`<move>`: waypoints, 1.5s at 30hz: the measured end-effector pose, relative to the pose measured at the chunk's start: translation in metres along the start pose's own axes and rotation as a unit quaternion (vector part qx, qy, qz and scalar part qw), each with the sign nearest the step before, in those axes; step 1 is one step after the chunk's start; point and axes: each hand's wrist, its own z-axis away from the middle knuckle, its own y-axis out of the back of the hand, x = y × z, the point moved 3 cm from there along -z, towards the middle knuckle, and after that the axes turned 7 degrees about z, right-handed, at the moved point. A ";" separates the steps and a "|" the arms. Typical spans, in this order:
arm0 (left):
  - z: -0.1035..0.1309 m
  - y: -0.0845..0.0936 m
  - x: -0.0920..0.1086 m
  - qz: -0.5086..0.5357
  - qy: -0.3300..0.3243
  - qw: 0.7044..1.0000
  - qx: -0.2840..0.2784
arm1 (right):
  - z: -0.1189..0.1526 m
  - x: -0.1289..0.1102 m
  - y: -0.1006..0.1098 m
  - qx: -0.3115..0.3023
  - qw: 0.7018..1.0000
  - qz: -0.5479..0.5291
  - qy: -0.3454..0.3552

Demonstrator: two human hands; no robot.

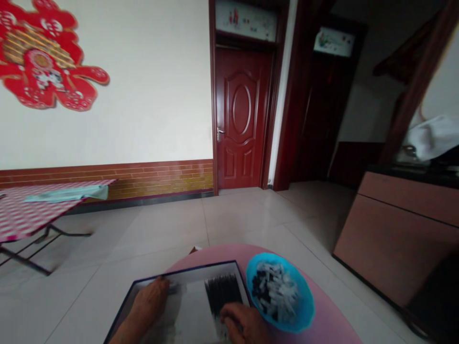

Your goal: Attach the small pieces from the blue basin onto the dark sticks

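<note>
A shallow white-lined box (195, 310) with a dark blue rim rests on a round pink table (333, 313). Inside its right part lies a row of thin black sticks (222, 291), side by side; their exact kind is unclear. My right hand (247, 322) is at the lower end of this row, thumb and fingers curled together, and whatever is between them cannot be made out. At the box's upper left, my left hand (150, 298) has its fingers bent together beside a blurred greyish bundle. A blue bowl (304, 291) right of the box holds many small white and black pieces (276, 291).
A folding table (28, 210) with a red-and-white checked top stands at the left, a pale green cloth (68, 192) on it. On the right is a brown cabinet (401, 220). A closed red door (242, 114) is across the tiled floor (172, 220).
</note>
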 end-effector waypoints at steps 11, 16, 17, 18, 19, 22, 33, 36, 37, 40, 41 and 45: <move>-0.005 0.008 0.104 0.071 -0.065 0.993 0.062 | 0.000 0.009 -0.013 0.015 0.999 0.024 0.027; -0.001 -0.003 0.108 0.064 -0.101 0.993 0.027 | 0.009 0.026 0.027 0.153 0.988 0.036 0.002; 0.000 -0.004 0.108 0.065 -0.101 0.992 0.028 | 0.012 0.035 0.041 0.186 0.981 0.056 -0.011; 0.000 -0.004 0.108 0.069 -0.101 0.992 0.029 | 0.015 0.046 0.057 0.219 0.972 0.084 -0.022; 0.000 -0.004 0.108 0.073 -0.100 0.992 0.030 | 0.017 0.057 0.071 0.241 0.963 0.114 -0.024; -0.001 -0.003 0.105 0.084 -0.096 0.991 0.038 | 0.024 0.090 0.099 0.227 0.954 0.190 -0.048; -0.002 -0.005 0.093 0.089 -0.084 0.991 0.054 | 0.008 0.095 0.066 0.016 0.937 0.338 -0.093; -0.005 -0.002 0.095 0.085 -0.103 0.990 0.050 | 0.000 0.090 0.062 -0.002 0.924 0.375 -0.076; -0.008 0.001 0.096 0.080 -0.110 0.990 0.046 | -0.001 0.090 0.061 -0.004 0.921 0.383 -0.069; -0.016 0.013 0.098 0.059 -0.130 0.989 0.035 | -0.002 0.096 0.059 -0.002 0.919 0.391 -0.048; -0.019 0.016 0.097 0.052 -0.137 0.989 0.036 | -0.002 0.099 0.058 0.004 0.920 0.391 -0.040; -0.023 0.021 0.084 0.053 -0.142 0.987 0.056 | -0.003 0.112 0.053 0.019 0.919 0.393 -0.028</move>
